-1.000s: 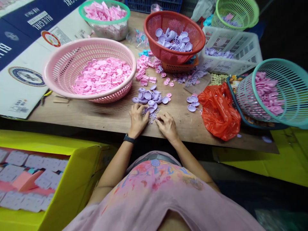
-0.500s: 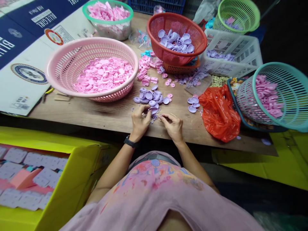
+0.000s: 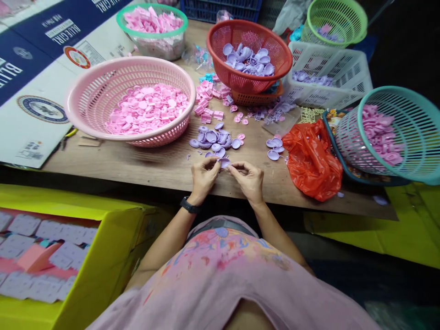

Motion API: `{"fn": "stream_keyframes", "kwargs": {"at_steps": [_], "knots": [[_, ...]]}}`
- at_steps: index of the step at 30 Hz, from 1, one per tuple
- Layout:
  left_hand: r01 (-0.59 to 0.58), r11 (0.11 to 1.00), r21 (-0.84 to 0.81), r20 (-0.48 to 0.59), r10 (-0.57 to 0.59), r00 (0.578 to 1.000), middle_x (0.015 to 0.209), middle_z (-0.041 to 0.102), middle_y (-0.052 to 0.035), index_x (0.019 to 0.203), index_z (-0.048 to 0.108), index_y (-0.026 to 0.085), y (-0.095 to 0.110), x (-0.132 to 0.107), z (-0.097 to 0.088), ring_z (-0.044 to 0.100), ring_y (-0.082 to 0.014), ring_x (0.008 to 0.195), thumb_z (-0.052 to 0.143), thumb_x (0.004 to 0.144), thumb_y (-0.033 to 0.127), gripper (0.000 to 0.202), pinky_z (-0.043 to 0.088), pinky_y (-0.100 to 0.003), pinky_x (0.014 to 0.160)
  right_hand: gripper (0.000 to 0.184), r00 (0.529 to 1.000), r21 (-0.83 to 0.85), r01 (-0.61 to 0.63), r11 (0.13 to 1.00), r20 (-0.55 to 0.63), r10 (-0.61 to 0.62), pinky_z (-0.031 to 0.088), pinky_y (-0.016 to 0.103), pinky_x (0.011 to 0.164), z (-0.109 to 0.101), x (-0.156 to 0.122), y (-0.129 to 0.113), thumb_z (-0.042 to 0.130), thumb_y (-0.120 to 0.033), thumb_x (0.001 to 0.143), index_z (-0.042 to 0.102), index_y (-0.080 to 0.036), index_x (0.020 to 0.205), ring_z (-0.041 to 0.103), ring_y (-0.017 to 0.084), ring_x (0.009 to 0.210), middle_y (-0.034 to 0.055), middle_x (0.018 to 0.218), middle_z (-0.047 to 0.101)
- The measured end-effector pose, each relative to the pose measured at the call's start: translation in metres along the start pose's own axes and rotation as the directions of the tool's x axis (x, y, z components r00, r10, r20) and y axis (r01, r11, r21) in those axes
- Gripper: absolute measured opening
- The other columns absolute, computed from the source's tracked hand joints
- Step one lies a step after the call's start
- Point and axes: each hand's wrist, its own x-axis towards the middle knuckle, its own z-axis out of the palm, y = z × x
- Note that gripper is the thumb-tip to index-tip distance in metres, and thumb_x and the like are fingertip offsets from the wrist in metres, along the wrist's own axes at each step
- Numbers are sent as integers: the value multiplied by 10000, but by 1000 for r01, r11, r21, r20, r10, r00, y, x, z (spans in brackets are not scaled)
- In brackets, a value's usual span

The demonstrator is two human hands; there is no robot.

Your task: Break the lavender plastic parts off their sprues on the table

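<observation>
My left hand, a dark watch on its wrist, is closed, with thumb and finger pinching a shallow purple oval plastic piece. Against the piece's right end press the pinched fingertips of my right hand; anything tiny between them is too small to make out. Both hands are just above the table's front edge. Beyond them lies a loose pile of similar purple oval pieces. A few more purple ovals lie to the right of the pile.
A pink basket of pink parts stands left. Behind are a red colander of purple pieces and a white crate. An orange-red plastic bag and a tilted teal basket sit right. A yellow box is below left.
My left hand has drawn a purple oval piece from the pile's near edge toward me. My two hands, apart before, now meet at that piece.
</observation>
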Motion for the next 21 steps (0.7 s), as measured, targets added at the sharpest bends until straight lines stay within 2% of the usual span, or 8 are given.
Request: {"fn": "stream_keyframes", "kwargs": {"at_steps": [3,7,11,21], "knots": [[-56,992,111,-29,60,998,709,748,-26,881,775,172,0,-3,2,681,-146,603,720,815,363,210,528,-248,607,226,1000,17,2,1000,20,-2,664,310,759,0,0,-2,776,-406,816,767,-194,892,772,202,746,33,839,788],[-177,949,263,-51,197,979,768,770,-30,900,783,182,3,-6,3,678,-134,644,674,856,327,187,517,-238,641,161,986,-125,160,979,65,-152,635,288,790,-2,0,-4,690,-338,904,773,-215,963,759,180,816,43,940,778],[-265,897,354,-38,297,954,838,781,-40,904,775,190,5,-9,4,691,-138,707,647,874,282,161,524,-243,696,147,964,-283,267,921,88,-253,611,288,805,-2,-1,-8,626,-309,948,744,-222,940,741,177,851,46,941,764],[-396,758,518,63,428,902,806,734,-32,945,748,203,0,-14,4,635,-138,692,591,924,263,169,483,-260,697,127,942,-394,336,856,148,-302,576,291,795,2,-3,-12,577,-267,963,688,-236,909,716,179,816,38,900,751]]}}
